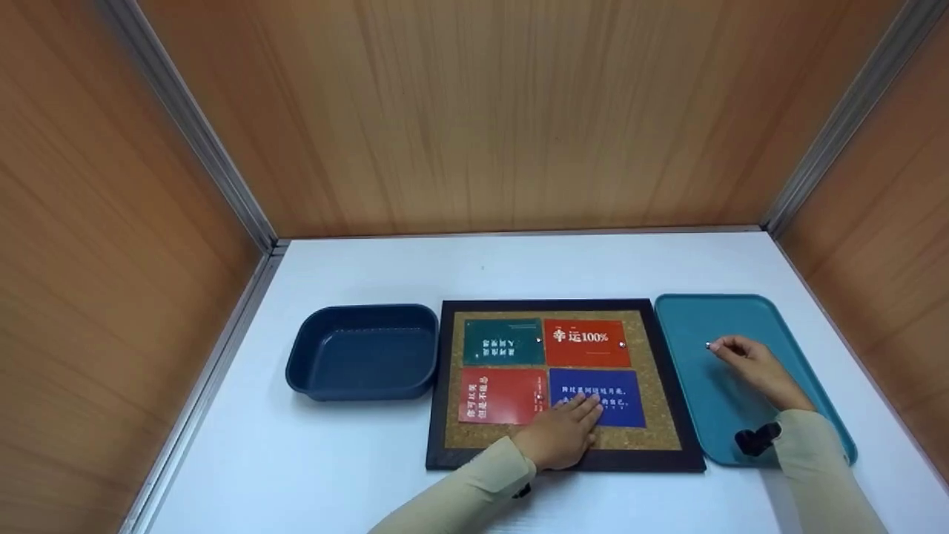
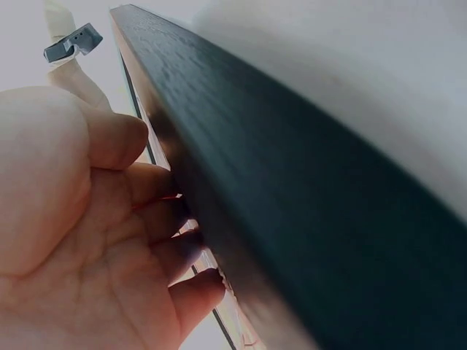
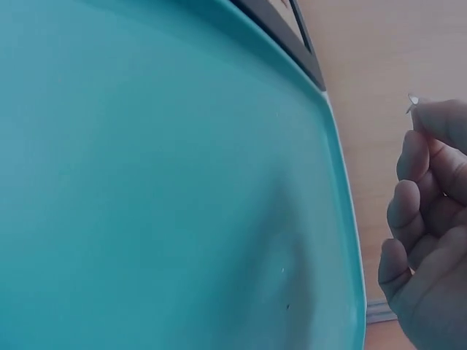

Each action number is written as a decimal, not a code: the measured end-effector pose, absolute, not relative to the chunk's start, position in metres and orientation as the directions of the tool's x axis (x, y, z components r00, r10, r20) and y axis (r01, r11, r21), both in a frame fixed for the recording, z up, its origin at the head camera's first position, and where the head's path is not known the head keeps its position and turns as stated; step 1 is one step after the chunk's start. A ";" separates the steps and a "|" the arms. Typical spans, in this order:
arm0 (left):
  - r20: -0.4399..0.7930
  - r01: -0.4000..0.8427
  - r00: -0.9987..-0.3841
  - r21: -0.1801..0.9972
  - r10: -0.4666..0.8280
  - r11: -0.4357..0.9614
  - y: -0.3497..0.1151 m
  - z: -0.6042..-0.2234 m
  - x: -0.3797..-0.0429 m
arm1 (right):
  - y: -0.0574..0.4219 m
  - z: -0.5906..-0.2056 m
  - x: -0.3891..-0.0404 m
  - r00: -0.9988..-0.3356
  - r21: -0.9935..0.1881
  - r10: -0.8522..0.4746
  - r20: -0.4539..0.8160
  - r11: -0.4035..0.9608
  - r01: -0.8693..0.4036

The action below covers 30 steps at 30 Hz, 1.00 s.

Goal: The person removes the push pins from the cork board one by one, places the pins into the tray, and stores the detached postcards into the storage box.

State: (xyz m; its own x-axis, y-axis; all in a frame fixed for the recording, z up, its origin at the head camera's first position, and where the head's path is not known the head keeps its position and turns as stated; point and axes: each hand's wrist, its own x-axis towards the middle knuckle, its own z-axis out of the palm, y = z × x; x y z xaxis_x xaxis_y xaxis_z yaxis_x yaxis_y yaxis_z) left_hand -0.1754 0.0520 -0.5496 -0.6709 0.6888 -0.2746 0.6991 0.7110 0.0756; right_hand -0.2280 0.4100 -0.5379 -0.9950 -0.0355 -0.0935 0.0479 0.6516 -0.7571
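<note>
My left hand [image 1: 561, 434] rests with its fingers laid on a blue card [image 1: 628, 411] on the framed corkboard [image 1: 662, 423]. In the left wrist view, the board's dark frame [image 2: 241, 138] hides part of those fingers. My right hand [image 1: 756, 368] pinches a small silver thumbtack [image 3: 413, 100] between thumb and forefinger above the teal tray [image 1: 723, 315]. A green card [image 1: 504, 352], an orange-red card [image 1: 586, 354] and a lighter red card [image 1: 500, 408] also lie on the cork. Small shiny tack heads show near the right edges of these three.
A dark blue basin [image 1: 363, 363] stands left of the corkboard. The teal tray adjoins the board's right side, with tiny specks on its surface in the right wrist view. Wood-grain panels [image 1: 519, 133] enclose the white table [image 1: 356, 271] at the back and both sides.
</note>
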 end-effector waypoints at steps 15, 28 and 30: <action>-0.285 0.700 -0.664 0.086 0.691 0.708 0.052 -0.550 -0.177 | 0.433 -0.538 -0.223 -0.993 -0.729 0.016 -0.114 0.678 0.094; -0.274 0.705 -0.668 0.067 0.692 0.707 0.052 -0.552 -0.176 | 0.445 -0.549 -0.221 -0.986 -0.709 0.046 -0.161 0.690 0.148; -0.275 0.702 -0.670 0.068 0.689 0.709 0.052 -0.553 -0.176 | 0.446 -0.550 -0.220 -0.985 -0.704 0.047 -0.165 0.694 0.151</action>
State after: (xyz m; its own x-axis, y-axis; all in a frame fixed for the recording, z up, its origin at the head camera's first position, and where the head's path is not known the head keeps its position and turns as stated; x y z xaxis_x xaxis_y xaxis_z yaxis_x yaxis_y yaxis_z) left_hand -0.1757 0.0519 -0.5525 -0.6702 0.6892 -0.2754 0.7016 0.7094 0.0677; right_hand -0.2200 0.4460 -0.5498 -0.9852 0.0468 -0.1650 0.1509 0.6937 -0.7042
